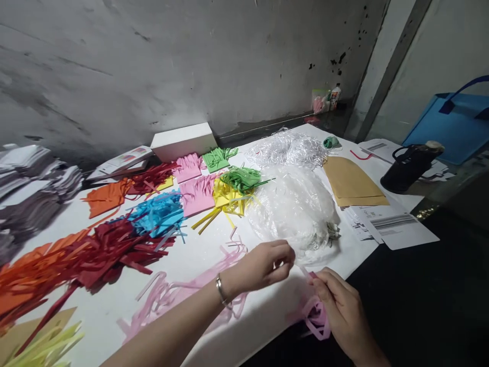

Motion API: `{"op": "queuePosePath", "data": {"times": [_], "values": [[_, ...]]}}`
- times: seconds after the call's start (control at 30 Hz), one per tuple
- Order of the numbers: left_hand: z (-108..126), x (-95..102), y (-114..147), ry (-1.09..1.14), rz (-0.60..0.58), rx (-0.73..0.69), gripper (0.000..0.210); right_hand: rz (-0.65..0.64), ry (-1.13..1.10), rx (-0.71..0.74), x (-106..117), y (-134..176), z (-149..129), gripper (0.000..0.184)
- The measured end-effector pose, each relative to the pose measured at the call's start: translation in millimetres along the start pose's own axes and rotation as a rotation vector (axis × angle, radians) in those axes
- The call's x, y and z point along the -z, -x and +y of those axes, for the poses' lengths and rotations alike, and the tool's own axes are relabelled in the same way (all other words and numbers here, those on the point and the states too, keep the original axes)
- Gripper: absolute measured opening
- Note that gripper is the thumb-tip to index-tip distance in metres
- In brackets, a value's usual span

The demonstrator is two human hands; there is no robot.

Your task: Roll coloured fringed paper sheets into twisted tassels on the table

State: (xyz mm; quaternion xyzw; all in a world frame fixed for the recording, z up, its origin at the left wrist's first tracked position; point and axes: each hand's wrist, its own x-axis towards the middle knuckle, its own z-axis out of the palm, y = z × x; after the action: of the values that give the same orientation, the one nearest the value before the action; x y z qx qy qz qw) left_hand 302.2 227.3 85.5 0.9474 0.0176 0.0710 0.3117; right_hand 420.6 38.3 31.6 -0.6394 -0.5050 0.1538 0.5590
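Observation:
My right hand is closed on a bundle of pink paper strips, its fringe looping below the fingers past the table's front edge. My left hand, with a silver bracelet on the wrist, is closed with curled fingers just to the left. A faint pale line runs between the two hands; what the left fingers hold is too small to make out. Loose pink strips lie on the white table surface under my left forearm. Behind my hands sits a clear plastic bag with white contents.
Red strips, orange, blue, yellow and green fill the left and middle. Silvery string, brown envelopes and a black bottle lie behind and right. Paper stacks stand far left.

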Motion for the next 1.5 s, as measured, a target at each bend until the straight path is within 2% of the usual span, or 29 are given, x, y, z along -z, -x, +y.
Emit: {"op": "queuePosePath", "data": {"times": [0.1,0.27,0.37,0.5,0.67,0.9,1.1,1.3,1.4,1.5], "values": [[18,-3.5,41,0.196,0.106,-0.016,0.013,-0.12,-0.037,0.067,-13,-8,-20,0.019],[34,-12.9,91,0.259,0.237,0.114,0.015,-0.317,-0.1,0.114,-39,-4,-37,0.023],[40,-15.2,114,0.283,0.29,0.176,0.015,-0.393,-0.109,0.119,-50,3,-41,0.024],[48,-16.4,138,0.266,0.321,0.22,0.014,-0.486,-0.045,0.158,-60,8,-52,0.026],[56,-22.1,162,0.293,0.323,0.261,0.016,-0.713,0.049,0.135,-63,5,-68,0.03],[63,-38.0,186,0.43,0.358,0.361,0.011,-0.945,0.001,0.15,-72,4,-75,0.028],[66,-50.1,201,0.498,0.393,0.46,0.013,-0.956,0.078,0.154,-81,10,-78,0.025],[69,-65.5,205,0.564,0.489,0.485,0.018,-0.918,0.186,0.275,-86,20,-78,0.029],[70,-73.1,206,0.549,0.52,0.515,0.021,-0.876,0.182,0.233,-88,24,-78,0.026],[71,-75.2,209,0.504,0.51,0.531,0.019,-0.86,0.093,0.119,-90,27,-77,0.027]]}}
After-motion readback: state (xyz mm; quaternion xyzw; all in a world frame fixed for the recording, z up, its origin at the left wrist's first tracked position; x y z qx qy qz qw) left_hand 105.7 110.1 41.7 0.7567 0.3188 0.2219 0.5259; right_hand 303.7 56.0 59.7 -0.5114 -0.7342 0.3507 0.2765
